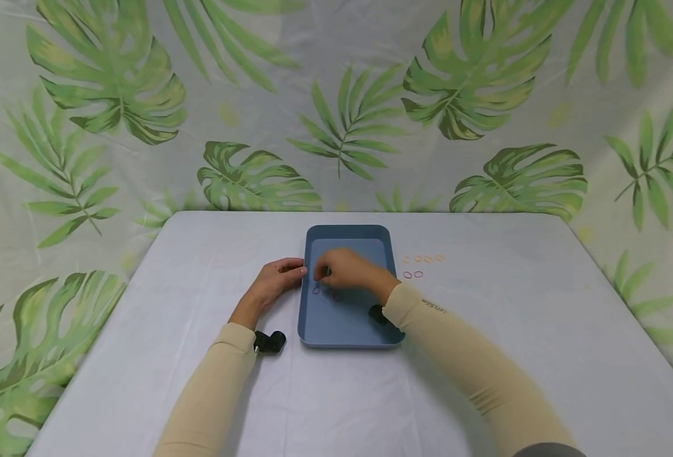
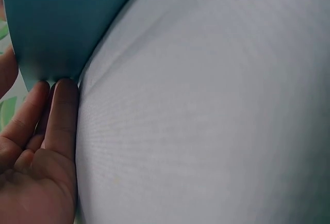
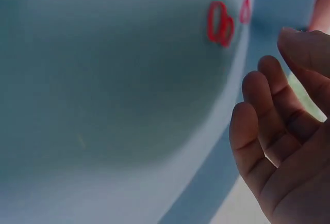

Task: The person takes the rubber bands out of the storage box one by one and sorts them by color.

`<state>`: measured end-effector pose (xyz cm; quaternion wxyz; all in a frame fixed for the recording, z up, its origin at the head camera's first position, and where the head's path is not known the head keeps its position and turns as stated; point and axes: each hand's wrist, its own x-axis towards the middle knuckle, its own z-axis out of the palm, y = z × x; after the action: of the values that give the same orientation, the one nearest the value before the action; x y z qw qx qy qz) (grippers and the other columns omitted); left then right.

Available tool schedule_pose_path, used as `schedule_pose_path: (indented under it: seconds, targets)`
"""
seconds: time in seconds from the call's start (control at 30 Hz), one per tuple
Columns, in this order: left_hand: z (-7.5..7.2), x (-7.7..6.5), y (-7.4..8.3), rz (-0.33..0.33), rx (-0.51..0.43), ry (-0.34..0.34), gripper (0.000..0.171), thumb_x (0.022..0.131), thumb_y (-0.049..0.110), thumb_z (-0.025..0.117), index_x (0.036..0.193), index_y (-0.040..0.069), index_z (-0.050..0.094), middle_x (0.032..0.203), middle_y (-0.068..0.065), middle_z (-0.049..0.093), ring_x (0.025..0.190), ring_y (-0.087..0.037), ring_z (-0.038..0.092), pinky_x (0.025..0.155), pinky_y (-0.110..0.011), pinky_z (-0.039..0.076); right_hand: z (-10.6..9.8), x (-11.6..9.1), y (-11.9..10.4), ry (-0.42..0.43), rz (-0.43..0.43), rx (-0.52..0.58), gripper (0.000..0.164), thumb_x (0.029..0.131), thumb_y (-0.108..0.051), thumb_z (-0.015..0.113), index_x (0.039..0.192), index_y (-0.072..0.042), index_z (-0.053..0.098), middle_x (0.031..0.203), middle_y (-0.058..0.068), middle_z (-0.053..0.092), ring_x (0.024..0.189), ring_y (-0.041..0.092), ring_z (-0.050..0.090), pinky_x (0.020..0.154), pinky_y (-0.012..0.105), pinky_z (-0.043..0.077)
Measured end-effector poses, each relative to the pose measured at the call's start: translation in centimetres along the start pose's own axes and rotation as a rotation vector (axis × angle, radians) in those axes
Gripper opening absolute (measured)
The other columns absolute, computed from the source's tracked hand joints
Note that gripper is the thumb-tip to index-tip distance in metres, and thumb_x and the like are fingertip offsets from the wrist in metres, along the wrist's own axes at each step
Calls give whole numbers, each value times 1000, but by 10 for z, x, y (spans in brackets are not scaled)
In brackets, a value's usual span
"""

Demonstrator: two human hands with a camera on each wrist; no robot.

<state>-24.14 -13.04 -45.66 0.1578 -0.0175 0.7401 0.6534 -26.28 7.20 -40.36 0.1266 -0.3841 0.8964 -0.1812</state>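
Observation:
A blue-grey rectangular tray (image 1: pixel 347 336) sits on the table. My left hand (image 1: pixel 279 279) holds its left side, thumb at the rim and fingertips (image 2: pixel 66 92) against the outer wall. Over the tray's left half, my right hand (image 1: pixel 347 270) hovers with loosely bent fingers (image 3: pixel 256 90); nothing shows between them, though the index finger is mostly hidden in the right wrist view. Small red loops (image 3: pixel 214 21), like tiny rubber bands, lie on the tray floor. Two of them overlap, and a separate red loop (image 3: pixel 245 10) lies close to the tray wall.
Right of the tray, a row of several small orange bands (image 1: pixel 428 259) lies on the white tablecloth (image 1: pixel 484 279). Two red bands (image 1: pixel 413 275) lie just in front of that row. Behind the table hangs a leaf-patterned cloth (image 1: pixel 359 127).

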Motion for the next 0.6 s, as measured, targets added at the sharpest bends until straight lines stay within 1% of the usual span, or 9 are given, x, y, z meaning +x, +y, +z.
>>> schedule_pose_path:
  seconds: [0.23,0.43,0.6]
  targets:
    - [0,1,-1,3,-7,-6,48,96,17,64,140,0,54,143,-21,56,116,-13,61,100,-25,52,12,2,-3,-21,5,-43,11,88,-10,70,97,-9,75,100,8,68,92,19,59,88,35,52]
    - [-1,1,-2,-1,-13,-4,47,96,17,65,139,2,55,142,-19,57,117,-14,61,100,-26,52,16,5,-3,4,23,-21,11,88,-10,70,98,-9,75,100,8,67,92,20,60,89,36,53]
    - [-1,0,-1,4,-18,-9,48,95,17,65,139,1,55,143,-21,56,115,-12,62,99,-25,52,20,7,-2,10,45,-6,11,88,-10,71,99,-9,75,101,9,66,93,21,60,90,37,53]
